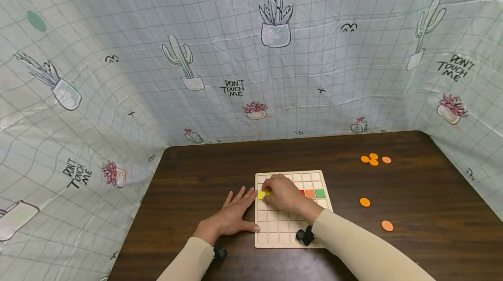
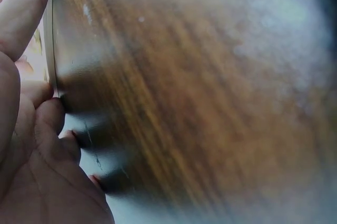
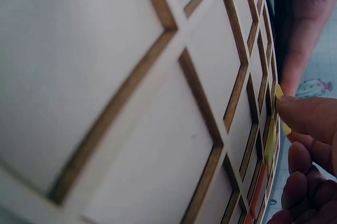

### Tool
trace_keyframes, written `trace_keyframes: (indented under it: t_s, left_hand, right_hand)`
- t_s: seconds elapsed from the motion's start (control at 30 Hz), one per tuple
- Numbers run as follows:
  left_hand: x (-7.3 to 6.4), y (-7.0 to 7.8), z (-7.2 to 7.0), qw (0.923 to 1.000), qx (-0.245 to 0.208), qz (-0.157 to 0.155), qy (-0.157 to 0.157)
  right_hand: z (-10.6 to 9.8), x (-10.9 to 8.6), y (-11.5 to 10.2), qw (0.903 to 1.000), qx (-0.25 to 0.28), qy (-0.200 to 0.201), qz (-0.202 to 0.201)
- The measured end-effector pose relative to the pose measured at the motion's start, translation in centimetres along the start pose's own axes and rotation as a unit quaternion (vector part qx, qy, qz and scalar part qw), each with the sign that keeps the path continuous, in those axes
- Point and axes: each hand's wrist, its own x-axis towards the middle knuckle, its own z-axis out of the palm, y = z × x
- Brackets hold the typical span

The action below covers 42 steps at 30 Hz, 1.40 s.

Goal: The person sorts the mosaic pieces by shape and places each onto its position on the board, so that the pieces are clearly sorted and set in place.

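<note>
A pale wooden board (image 1: 277, 238) with a grid of square recesses lies on the table. One row holds coloured square tiles: a yellow tile (image 1: 261, 195) at the left end, then a red tile (image 1: 302, 193), an orange tile (image 1: 310, 193) and a green tile (image 1: 320, 193) towards the right. Over that row, my right hand (image 1: 284, 193) pinches a yellow square tile (image 3: 279, 91) between thumb and fingers, near the board's left side. My left hand (image 1: 232, 215) lies spread at the board's left edge, with its thumb and fingertips right at the rim.
Several orange round discs lie right of the board: a cluster (image 1: 373, 156) towards the back, one disc (image 1: 365, 202) midway and another disc (image 1: 387, 226) nearer the front. A cactus-print curtain (image 1: 232, 119) hangs behind and beside the dark wooden table (image 1: 204, 167).
</note>
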Motion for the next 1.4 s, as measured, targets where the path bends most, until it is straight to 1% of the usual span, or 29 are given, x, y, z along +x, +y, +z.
trace_keyframes:
  t_s: [0.3,0.67,0.9,1.0,1.17,1.4]
  left_hand:
    - [0.1,0.2,0.2,1.0000,0.005,-0.001,-0.002]
    - [0.1,0.4,0.3,1.0000,0.003,-0.002,-0.003]
    - [0.2,0.6,0.3,1.0000,0.004,-0.002,-0.005]
    - [0.3,0.5,0.2,1.0000,0.005,-0.001,-0.004]
    - [0.3,0.2,0.2,1.0000,0.000,-0.002,-0.003]
    - [0.3,-0.1,0.1,0.9999,-0.007,-0.007,-0.004]
  right_hand:
    - [0.0,-0.2,-0.1,0.9996,-0.021,-0.010,0.016]
    - [-0.1,-0.4,0.0,0.9997,-0.019,-0.014,0.013]
    - [-0.1,-0.8,-0.1,0.9997,-0.023,0.001,0.009]
    - [-0.2,-1.0,-0.1,0.9997,-0.015,0.013,0.017]
    - [-0.9,-1.3,-0.1,0.9986,0.016,0.033,0.039]
    - [-2.0,-2.2,1.3,0.9950,0.056,0.059,0.057]
